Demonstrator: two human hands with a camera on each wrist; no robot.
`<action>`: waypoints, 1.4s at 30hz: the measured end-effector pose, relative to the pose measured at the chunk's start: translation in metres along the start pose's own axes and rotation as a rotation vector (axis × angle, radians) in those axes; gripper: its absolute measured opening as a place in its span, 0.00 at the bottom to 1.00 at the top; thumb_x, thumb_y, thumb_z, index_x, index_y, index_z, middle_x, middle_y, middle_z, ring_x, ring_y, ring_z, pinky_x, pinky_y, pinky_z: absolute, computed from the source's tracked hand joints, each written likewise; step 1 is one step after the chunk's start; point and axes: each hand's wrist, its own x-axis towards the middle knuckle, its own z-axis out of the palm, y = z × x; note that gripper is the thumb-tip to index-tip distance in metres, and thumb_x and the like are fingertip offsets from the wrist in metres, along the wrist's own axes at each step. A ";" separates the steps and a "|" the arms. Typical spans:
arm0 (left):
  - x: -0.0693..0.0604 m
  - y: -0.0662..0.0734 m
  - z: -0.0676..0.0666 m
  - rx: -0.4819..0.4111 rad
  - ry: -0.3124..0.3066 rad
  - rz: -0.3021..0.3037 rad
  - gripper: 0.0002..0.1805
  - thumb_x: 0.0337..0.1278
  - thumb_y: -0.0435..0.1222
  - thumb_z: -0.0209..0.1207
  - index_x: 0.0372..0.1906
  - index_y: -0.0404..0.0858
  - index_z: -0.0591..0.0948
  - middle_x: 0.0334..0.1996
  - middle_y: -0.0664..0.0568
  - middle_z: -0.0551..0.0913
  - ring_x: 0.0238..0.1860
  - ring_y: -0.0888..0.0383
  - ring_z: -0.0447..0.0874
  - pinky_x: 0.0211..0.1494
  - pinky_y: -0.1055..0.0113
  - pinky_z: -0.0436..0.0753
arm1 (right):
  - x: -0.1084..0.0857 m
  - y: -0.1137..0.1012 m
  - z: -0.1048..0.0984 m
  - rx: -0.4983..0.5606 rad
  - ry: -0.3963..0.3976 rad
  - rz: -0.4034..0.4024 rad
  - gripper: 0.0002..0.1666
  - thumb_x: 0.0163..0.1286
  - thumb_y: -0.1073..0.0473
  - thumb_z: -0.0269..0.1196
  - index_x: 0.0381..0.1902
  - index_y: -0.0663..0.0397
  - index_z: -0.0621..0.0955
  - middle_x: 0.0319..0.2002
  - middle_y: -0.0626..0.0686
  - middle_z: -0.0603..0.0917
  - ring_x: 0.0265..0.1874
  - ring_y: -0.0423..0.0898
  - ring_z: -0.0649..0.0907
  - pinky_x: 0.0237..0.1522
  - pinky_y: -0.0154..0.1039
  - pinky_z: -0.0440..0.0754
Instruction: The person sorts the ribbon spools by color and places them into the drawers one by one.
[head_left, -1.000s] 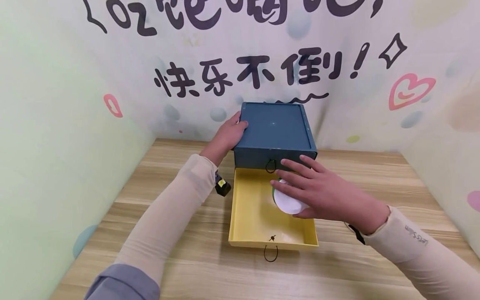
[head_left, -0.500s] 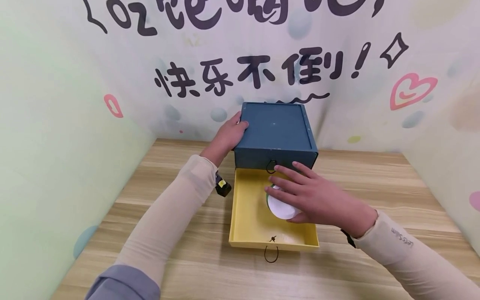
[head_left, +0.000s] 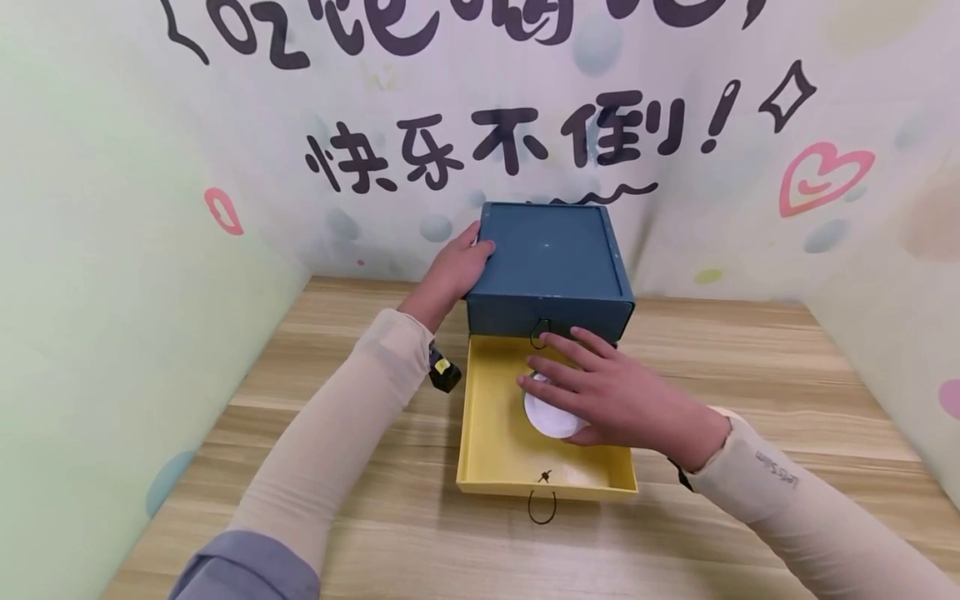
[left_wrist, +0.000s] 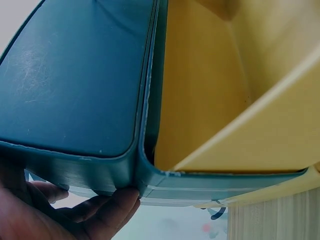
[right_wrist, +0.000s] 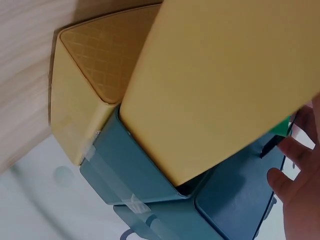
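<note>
Right hand [head_left: 628, 398] shifted left, holding a white-topped object [head_left: 550, 414] over the yellow drawer [head_left: 495, 442]; behind, left hand [head_left: 457, 267] grips blue box [head_left: 547, 254].

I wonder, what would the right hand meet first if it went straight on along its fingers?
Probably the blue box: the right hand's fingers point at its front, near the black loop, though depth there is unclear.
</note>
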 end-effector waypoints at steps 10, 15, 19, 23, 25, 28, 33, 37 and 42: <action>0.000 0.002 0.000 0.003 0.000 0.009 0.33 0.77 0.50 0.41 0.81 0.53 0.48 0.79 0.52 0.52 0.75 0.48 0.54 0.73 0.49 0.60 | 0.006 -0.001 0.008 -0.011 -0.037 -0.008 0.56 0.51 0.30 0.73 0.73 0.46 0.69 0.68 0.53 0.73 0.72 0.60 0.60 0.70 0.59 0.57; 0.000 0.002 0.000 -0.002 0.000 0.007 0.33 0.77 0.50 0.42 0.81 0.54 0.48 0.78 0.52 0.53 0.75 0.48 0.55 0.72 0.49 0.61 | 0.008 -0.001 0.011 -0.025 -0.066 -0.003 0.54 0.54 0.28 0.70 0.73 0.45 0.69 0.68 0.52 0.73 0.72 0.61 0.60 0.71 0.59 0.56; 0.000 0.001 0.000 -0.010 0.003 0.004 0.33 0.77 0.50 0.42 0.81 0.55 0.48 0.78 0.52 0.53 0.75 0.47 0.56 0.72 0.48 0.62 | 0.011 -0.003 0.012 -0.027 -0.104 -0.002 0.55 0.54 0.28 0.70 0.74 0.44 0.68 0.69 0.51 0.72 0.72 0.63 0.59 0.71 0.59 0.55; -0.001 0.001 -0.002 -0.008 0.002 0.000 0.33 0.77 0.50 0.42 0.81 0.56 0.48 0.79 0.53 0.52 0.75 0.47 0.56 0.71 0.48 0.63 | 0.013 -0.005 0.012 -0.035 -0.147 0.001 0.55 0.54 0.27 0.68 0.75 0.43 0.67 0.70 0.51 0.71 0.72 0.64 0.58 0.71 0.60 0.55; -0.001 0.001 -0.002 -0.004 0.002 -0.001 0.33 0.77 0.50 0.41 0.81 0.56 0.48 0.79 0.53 0.52 0.75 0.47 0.56 0.71 0.48 0.63 | 0.013 -0.005 0.013 -0.042 -0.160 0.003 0.56 0.54 0.26 0.67 0.75 0.43 0.66 0.71 0.51 0.70 0.72 0.64 0.58 0.71 0.60 0.55; -0.001 0.001 -0.002 -0.002 0.001 0.006 0.33 0.77 0.50 0.41 0.81 0.55 0.48 0.78 0.52 0.52 0.75 0.47 0.56 0.71 0.48 0.62 | 0.012 -0.005 0.015 -0.053 -0.164 0.004 0.58 0.53 0.25 0.67 0.76 0.43 0.65 0.71 0.51 0.70 0.73 0.64 0.57 0.71 0.60 0.55; 0.000 0.000 0.000 -0.003 0.001 0.009 0.33 0.77 0.50 0.41 0.81 0.55 0.48 0.78 0.52 0.53 0.74 0.47 0.56 0.71 0.48 0.63 | 0.011 -0.006 0.017 -0.061 -0.170 0.004 0.59 0.52 0.24 0.66 0.76 0.44 0.64 0.71 0.50 0.70 0.73 0.64 0.57 0.71 0.60 0.54; 0.000 0.000 0.000 -0.001 0.003 0.008 0.33 0.77 0.50 0.41 0.81 0.54 0.48 0.79 0.52 0.52 0.75 0.46 0.56 0.71 0.47 0.62 | 0.010 -0.006 0.018 -0.079 -0.168 -0.002 0.59 0.53 0.23 0.64 0.77 0.45 0.64 0.71 0.50 0.70 0.72 0.64 0.58 0.71 0.60 0.55; -0.001 0.000 0.000 -0.008 0.001 0.006 0.33 0.78 0.50 0.41 0.81 0.53 0.48 0.79 0.52 0.51 0.76 0.47 0.53 0.72 0.47 0.60 | 0.010 -0.006 0.018 -0.078 -0.168 -0.001 0.59 0.53 0.23 0.63 0.77 0.45 0.63 0.71 0.50 0.70 0.72 0.64 0.58 0.71 0.60 0.55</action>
